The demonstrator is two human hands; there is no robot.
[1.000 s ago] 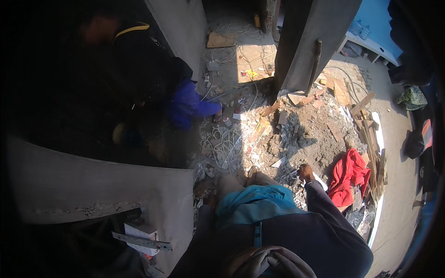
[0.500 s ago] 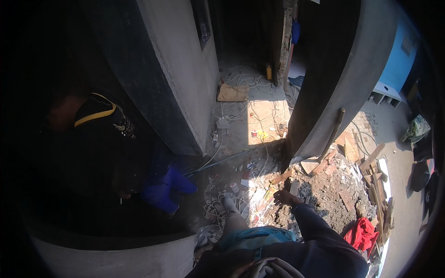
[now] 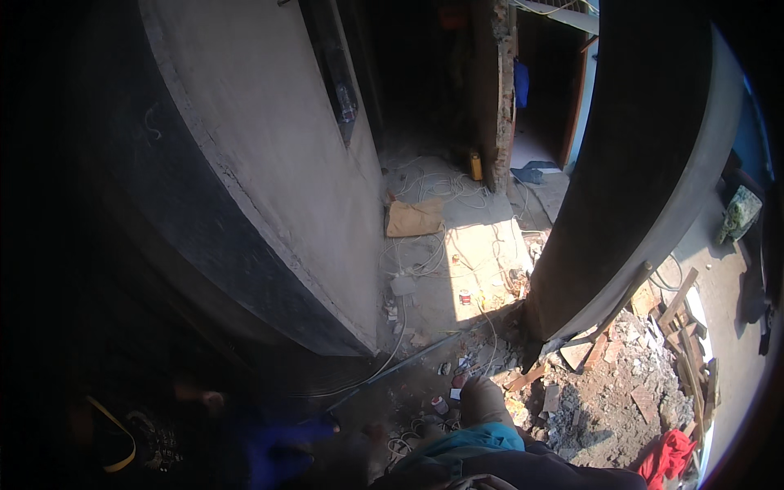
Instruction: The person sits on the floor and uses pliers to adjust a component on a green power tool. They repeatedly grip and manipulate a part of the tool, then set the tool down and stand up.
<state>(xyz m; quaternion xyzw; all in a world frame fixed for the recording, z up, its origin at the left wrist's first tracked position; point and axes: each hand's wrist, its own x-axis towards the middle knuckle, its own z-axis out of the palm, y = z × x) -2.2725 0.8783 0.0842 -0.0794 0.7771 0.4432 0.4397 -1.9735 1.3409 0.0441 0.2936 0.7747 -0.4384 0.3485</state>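
Observation:
Neither of my hands shows clearly. A dark sleeve of my right arm lies along the lower edge, its hand hidden. My bent knee and teal shorts are at the bottom middle. A dim, blurred shape left of them cannot be made out. Beyond my knee, loose white cable, a small can and broken bits lie on the ground. To the right is a heap of rubble, with a long-handled tool leaning by the wall.
Another person in blue trousers is in shadow at lower left. A grey wall and dark pillar flank a passage with tangled cables, a brown sack and a yellow container. Wood scraps and red cloth lie right.
My view has tilted up, so the scene sits lower. My right hand, open over the rubble before, has gone out of sight. The other person's position in the picture is lower.

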